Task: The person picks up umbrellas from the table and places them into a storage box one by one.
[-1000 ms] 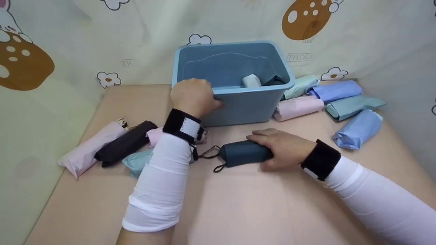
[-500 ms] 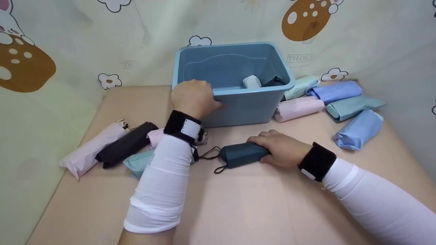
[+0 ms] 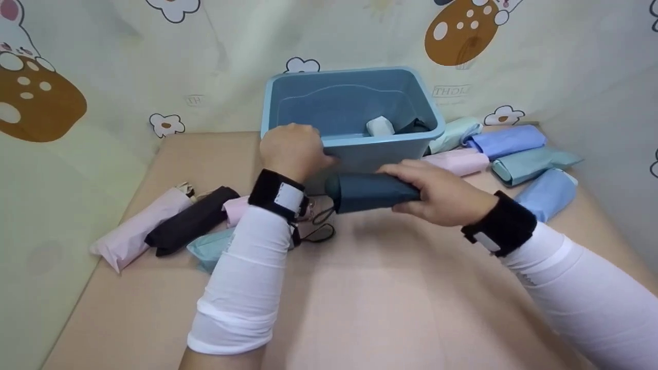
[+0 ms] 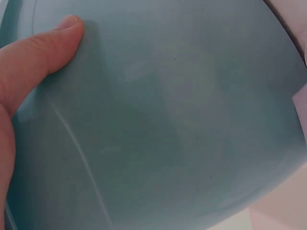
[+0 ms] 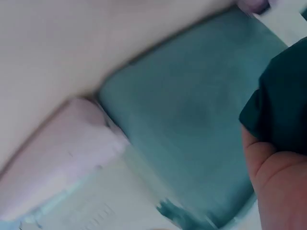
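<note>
A folded dark teal umbrella (image 3: 378, 192) with black cord loops is gripped at its right end by my right hand (image 3: 442, 195). It hangs above the table in front of the blue plastic bin (image 3: 354, 139). My left hand (image 3: 293, 151) holds the bin's front rim near its left corner; in the left wrist view the thumb (image 4: 55, 45) lies against the bin's wall. Inside the bin, at the right, are a white bundle (image 3: 380, 126) and a dark bundle (image 3: 414, 126), both partly hidden by the rim.
Left on the table lie folded umbrellas: pale pink (image 3: 144, 223), black (image 3: 193, 218), mint (image 3: 211, 246), and a pink one (image 3: 235, 209) partly behind my left arm. Right of the bin lie several more, among them periwinkle (image 3: 506, 140) and green (image 3: 532, 163). A patterned cloth (image 3: 216, 56) hangs behind.
My right hand has closed on the dark teal umbrella and raised it off the table toward the bin; its cord loops now dangle. My left hand keeps its hold on the rim.
</note>
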The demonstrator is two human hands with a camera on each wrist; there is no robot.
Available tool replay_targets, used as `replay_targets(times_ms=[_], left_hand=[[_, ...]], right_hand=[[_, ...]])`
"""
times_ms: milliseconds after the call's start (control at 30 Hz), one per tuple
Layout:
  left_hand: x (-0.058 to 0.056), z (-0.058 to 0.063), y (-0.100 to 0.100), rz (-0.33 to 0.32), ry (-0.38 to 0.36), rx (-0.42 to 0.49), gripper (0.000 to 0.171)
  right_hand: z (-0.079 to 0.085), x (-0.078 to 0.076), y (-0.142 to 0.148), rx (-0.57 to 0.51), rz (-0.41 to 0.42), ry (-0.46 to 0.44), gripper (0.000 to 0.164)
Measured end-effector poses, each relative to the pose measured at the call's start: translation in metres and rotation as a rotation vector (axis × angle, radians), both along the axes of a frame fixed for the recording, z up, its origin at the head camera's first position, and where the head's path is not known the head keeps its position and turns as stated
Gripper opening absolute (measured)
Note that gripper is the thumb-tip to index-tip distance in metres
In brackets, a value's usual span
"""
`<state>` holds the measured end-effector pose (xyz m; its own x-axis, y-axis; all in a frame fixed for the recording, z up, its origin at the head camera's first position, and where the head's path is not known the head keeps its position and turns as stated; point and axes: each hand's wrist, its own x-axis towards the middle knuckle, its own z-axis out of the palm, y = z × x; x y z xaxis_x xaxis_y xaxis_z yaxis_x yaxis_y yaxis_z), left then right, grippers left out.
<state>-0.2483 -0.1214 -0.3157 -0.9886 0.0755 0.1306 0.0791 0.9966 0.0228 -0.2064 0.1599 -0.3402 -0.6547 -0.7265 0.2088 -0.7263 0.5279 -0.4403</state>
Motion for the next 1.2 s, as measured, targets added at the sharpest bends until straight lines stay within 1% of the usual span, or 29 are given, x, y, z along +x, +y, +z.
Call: replay_targets(times_ms=[33, 100, 200, 267, 333, 433, 533, 633, 767, 933, 1033, 1100, 1200], left_hand=[[0.0, 0.0, 0.0, -0.007, -0.003, 0.0, 0.043], [-0.001, 0.0, -0.002, -0.014, -0.002, 0.001, 0.035], [0.0, -0.003, -0.004, -0.016, 0.046, 0.02, 0.04], [0.0, -0.006, -0.005, -0.001, 0.086, 0.046, 0.052], [0.002, -0.008, -0.004, 0.013, 0.109, 0.056, 0.059], [0.003, -0.009, -0.003, 0.029, 0.107, 0.053, 0.055], [0.003, -0.009, -0.002, 0.033, 0.095, 0.023, 0.056], [0.002, -0.008, -0.001, 0.028, 0.073, -0.003, 0.058], [0.002, -0.007, 0.0, 0.022, 0.052, -0.008, 0.057], [0.002, -0.004, 0.001, 0.024, 0.034, -0.004, 0.06], [0.002, -0.003, 0.002, 0.025, 0.029, -0.002, 0.061], [0.003, -0.003, 0.002, 0.023, 0.033, 0.001, 0.061], [0.003, -0.003, 0.003, 0.018, 0.038, 0.005, 0.061]], right_hand=[[0.007, -0.003, -0.001, -0.031, -0.002, 0.007, 0.064], [0.021, -0.009, -0.002, -0.085, -0.012, 0.013, 0.064], [0.038, -0.022, -0.006, -0.164, -0.044, 0.016, 0.063], [0.047, -0.031, -0.01, -0.194, -0.073, 0.007, 0.062], [0.052, -0.04, -0.015, -0.212, -0.107, 0.008, 0.061], [0.057, -0.053, -0.023, -0.207, -0.155, 0.002, 0.06], [0.058, -0.067, -0.032, -0.185, -0.203, -0.015, 0.06], [0.057, -0.08, -0.038, -0.162, -0.263, -0.054, 0.061], [0.054, -0.091, -0.046, -0.1, -0.358, -0.107, 0.063], [0.057, -0.095, -0.061, 0.04, -0.471, -0.149, 0.067], [0.06, -0.096, -0.075, 0.099, -0.529, -0.206, 0.072], [0.062, -0.096, -0.086, 0.127, -0.555, -0.249, 0.073], [0.064, -0.097, -0.097, 0.152, -0.572, -0.297, 0.073]])
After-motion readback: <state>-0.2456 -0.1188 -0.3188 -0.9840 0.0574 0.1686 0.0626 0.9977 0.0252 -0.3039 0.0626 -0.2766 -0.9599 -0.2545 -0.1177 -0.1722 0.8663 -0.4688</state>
